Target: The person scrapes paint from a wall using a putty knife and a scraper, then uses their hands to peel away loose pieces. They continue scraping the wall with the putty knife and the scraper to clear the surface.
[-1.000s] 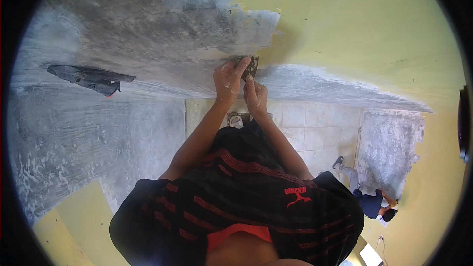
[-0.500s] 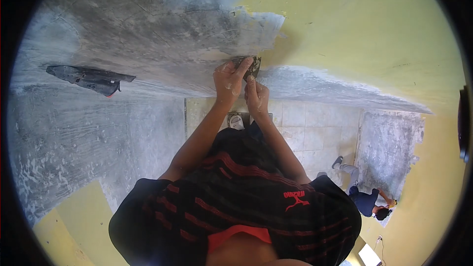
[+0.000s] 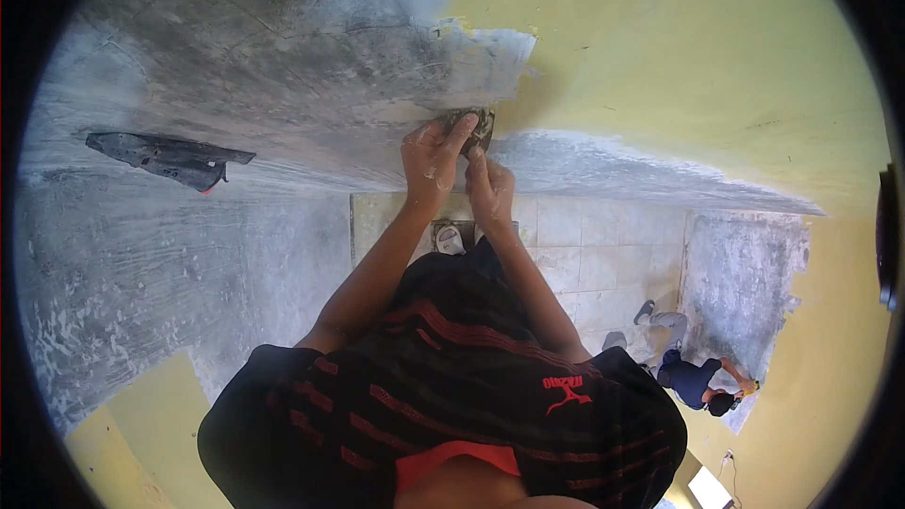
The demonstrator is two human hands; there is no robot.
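A dark, smeared scraper (image 3: 484,124) is pressed against the wall at the edge between bare grey plaster and yellow-green paint. My left hand (image 3: 432,162) is closed on it, thumb lying across its face. Just below and to the right, my right hand (image 3: 489,190) pinches its lower part, with the fingertips partly hidden. Pale dust and smears coat both hands. Around the scraper, the scraped grey wall (image 3: 311,75) spreads to the left, and painted wall (image 3: 660,47) lies to the right.
A dark, torn-looking piece (image 3: 170,155) sticks out from the wall at left. My foot (image 3: 449,239) shows on the tiled floor (image 3: 603,226). At lower right another person (image 3: 696,382) works low at a wall patch. A white board-like thing (image 3: 709,488) and a cord (image 3: 733,473) are nearby.
The scraper has turned slightly in my hands and shifted a little left. The view has moved slightly. The other person's body has shifted slightly.
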